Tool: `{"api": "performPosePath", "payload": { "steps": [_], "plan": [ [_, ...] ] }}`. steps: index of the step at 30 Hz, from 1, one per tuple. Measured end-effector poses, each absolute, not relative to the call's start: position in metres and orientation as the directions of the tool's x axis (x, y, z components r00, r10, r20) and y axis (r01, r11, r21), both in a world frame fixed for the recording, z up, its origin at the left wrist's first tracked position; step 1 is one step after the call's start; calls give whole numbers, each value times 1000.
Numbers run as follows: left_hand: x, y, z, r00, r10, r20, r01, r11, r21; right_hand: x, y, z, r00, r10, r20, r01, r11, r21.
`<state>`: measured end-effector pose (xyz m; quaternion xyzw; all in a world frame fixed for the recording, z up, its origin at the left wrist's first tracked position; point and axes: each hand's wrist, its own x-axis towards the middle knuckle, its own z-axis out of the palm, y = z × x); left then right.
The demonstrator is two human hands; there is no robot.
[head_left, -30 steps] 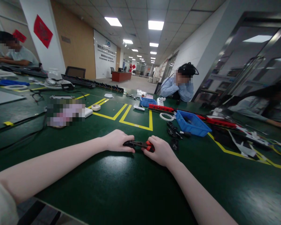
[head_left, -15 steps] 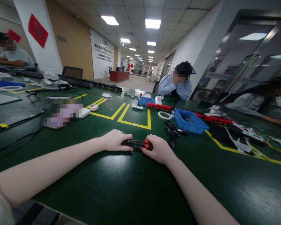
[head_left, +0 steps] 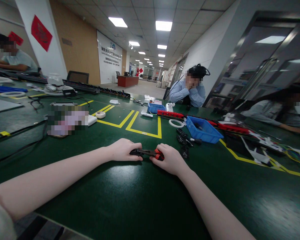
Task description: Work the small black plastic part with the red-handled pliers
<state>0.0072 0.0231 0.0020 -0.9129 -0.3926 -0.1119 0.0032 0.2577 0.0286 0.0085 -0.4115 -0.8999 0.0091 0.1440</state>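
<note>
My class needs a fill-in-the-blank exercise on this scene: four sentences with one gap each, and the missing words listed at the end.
1. The person's ____ hand holds the handles of the pliers.
2. The other hand holds a small item coloured ____.
3. The taped outlines on the green table are coloured ____.
4. Next to the black cables, the open bin is coloured ____.

Missing words: right; black; yellow; blue.

The right hand [head_left: 172, 160] holds red-handled pliers [head_left: 148, 153], their nose at a black item [head_left: 135, 152] pinched in the left hand [head_left: 122, 150], over a green table [head_left: 130, 206]
</note>
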Motion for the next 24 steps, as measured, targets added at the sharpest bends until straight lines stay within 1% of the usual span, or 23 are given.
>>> {"api": "performPosePath", "payload": {
  "steps": [9, 17, 24],
  "plan": [
    [7, 23, 0, 666, 708, 233, 711, -698, 87, 258, 29, 6, -619, 740, 264, 734, 664, -142],
    [7, 24, 2, 687, 699, 198, 702, -709, 71, 259, 29, 6, -614, 743, 265, 732, 662, -160],
    [7, 24, 2, 673, 717, 184, 711, -695, 107, 259, 28, 7, -612, 749, 255, 735, 657, -167]
  ]
}}
